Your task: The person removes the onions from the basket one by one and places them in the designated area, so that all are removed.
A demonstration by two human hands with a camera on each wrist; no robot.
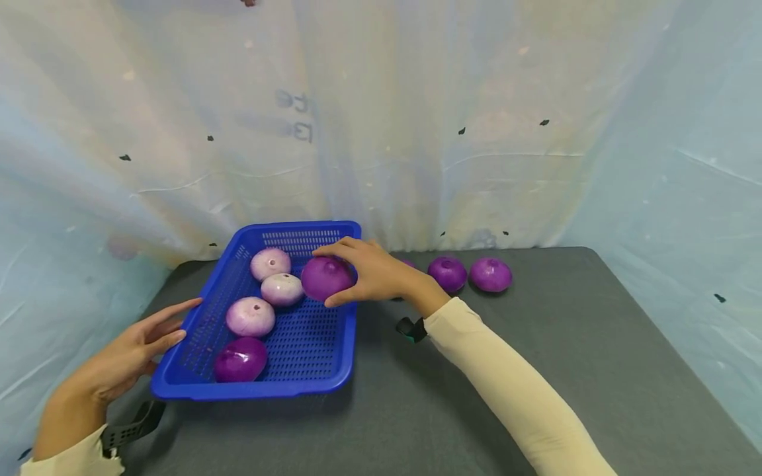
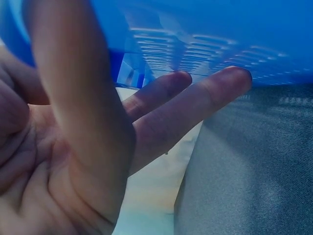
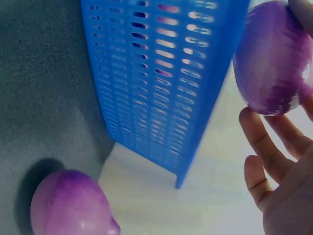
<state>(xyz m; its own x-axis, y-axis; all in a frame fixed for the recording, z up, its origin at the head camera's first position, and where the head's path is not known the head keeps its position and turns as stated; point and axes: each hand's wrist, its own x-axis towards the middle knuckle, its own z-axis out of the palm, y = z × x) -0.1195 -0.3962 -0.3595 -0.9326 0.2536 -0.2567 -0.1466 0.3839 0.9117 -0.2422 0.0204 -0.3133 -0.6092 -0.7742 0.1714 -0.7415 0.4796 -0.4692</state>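
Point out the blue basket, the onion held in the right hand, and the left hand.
Blue basket (image 1: 253, 391): head view, on its near rim.
Held purple onion (image 1: 325, 279): head view, on the middle of its exposed side.
Left hand (image 1: 124, 358): head view, on the middle of the hand.

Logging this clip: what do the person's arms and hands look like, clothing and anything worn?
The left sleeve and right sleeve are plain cream. The left hand and right hand are bare, without gloves. A dark, perforated strap shows at the left wrist; a small dark band with a green edge shows at the right.
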